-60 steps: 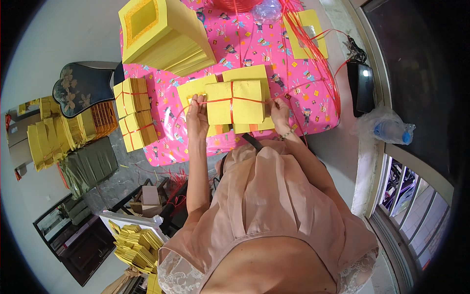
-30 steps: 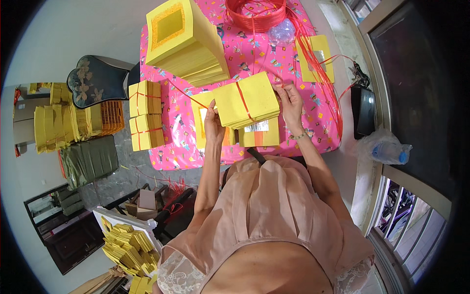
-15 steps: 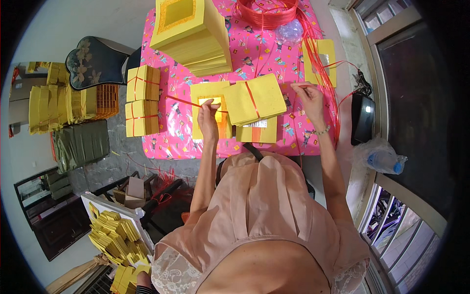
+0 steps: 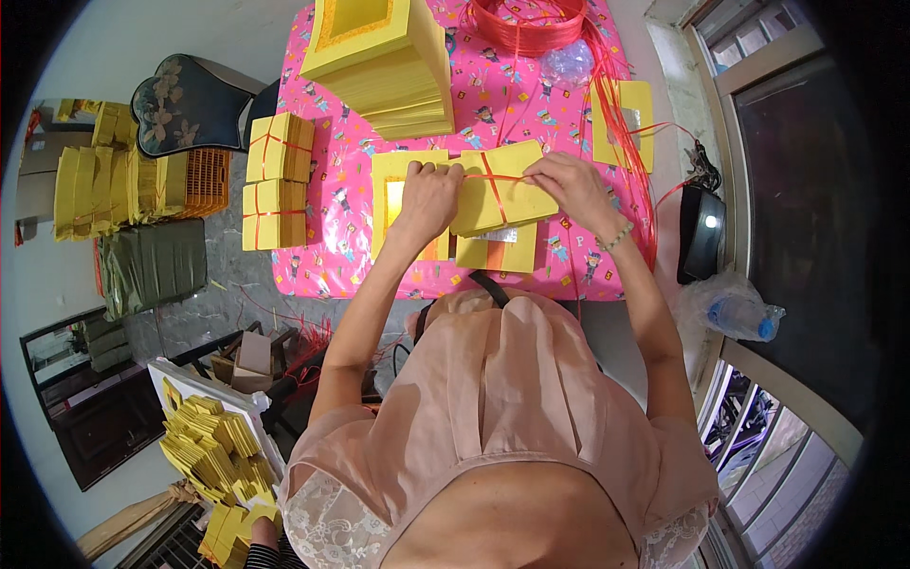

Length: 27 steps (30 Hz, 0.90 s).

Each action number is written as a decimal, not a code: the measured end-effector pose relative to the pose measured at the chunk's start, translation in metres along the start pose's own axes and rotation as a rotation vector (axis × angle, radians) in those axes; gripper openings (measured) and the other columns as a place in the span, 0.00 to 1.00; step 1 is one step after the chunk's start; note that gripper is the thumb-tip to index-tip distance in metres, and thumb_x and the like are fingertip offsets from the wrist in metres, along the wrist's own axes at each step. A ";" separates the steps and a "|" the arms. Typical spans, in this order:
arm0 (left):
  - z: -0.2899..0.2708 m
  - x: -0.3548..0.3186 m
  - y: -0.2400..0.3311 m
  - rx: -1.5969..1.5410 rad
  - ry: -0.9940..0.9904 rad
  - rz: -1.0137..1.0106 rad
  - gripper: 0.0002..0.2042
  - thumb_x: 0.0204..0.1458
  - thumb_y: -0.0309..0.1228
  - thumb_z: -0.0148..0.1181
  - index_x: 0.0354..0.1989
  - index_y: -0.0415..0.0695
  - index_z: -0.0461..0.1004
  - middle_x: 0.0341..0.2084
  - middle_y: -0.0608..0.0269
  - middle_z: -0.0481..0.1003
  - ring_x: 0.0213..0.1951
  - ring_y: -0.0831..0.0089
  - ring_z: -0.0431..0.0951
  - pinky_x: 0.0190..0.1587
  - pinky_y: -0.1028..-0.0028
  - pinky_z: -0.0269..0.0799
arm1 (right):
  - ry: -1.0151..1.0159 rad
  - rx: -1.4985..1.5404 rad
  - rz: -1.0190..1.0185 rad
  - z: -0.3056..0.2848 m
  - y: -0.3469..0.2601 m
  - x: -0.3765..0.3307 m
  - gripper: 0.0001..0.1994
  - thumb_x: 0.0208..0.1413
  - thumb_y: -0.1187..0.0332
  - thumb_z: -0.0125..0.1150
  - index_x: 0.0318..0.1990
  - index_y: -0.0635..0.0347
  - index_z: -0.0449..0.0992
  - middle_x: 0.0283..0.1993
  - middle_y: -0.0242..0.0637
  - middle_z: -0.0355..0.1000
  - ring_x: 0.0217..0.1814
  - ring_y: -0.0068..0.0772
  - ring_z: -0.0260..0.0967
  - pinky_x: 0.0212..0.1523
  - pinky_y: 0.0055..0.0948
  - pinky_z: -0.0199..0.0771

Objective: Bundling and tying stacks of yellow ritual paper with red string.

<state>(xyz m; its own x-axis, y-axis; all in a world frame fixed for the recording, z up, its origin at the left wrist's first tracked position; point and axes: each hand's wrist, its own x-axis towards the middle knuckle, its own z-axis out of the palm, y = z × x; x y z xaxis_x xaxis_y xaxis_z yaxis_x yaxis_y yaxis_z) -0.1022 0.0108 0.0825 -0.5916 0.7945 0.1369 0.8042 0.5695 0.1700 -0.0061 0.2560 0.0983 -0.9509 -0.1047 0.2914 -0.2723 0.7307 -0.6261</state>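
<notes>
A stack of yellow paper sheets lies slightly askew on other yellow paper at the near side of the table. One red plastic ribbon runs across its top, crossing another red band wrapped around it. My left hand is closed at the stack's left edge, gripping the ribbon on that side. At the right edge my right hand pinches the same ribbon between thumb and fingers. Beneath and beside the stack is yellow paper with a shiny gold square, partly covered by my left hand.
Two tied yellow bundles sit at the table's left edge. Behind stands a tall yellow paper stack, with a coil of red ribbon to its right. A black device and bagged plastic bottle rest on the right ledge.
My hands have come closer together over the stack. The ribbon, earlier stretched out to the left, now crosses the stack's top between my hands.
</notes>
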 end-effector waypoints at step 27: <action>0.019 0.041 0.037 -0.647 -0.165 -0.092 0.19 0.65 0.44 0.41 0.31 0.40 0.68 0.16 0.51 0.69 0.24 0.55 0.73 0.28 0.62 0.65 | 0.120 0.742 0.513 0.030 0.006 -0.011 0.07 0.60 0.74 0.58 0.43 0.66 0.76 0.38 0.32 0.77 0.43 0.16 0.71 0.44 0.18 0.71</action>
<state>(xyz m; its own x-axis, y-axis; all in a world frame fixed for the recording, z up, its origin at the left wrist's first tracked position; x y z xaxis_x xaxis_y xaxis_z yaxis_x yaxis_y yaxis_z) -0.0954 0.0683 0.0758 -0.5983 0.7998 -0.0478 0.5248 0.4362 0.7310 -0.0014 0.2413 0.0699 -0.9711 0.2151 -0.1035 0.1152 0.0423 -0.9924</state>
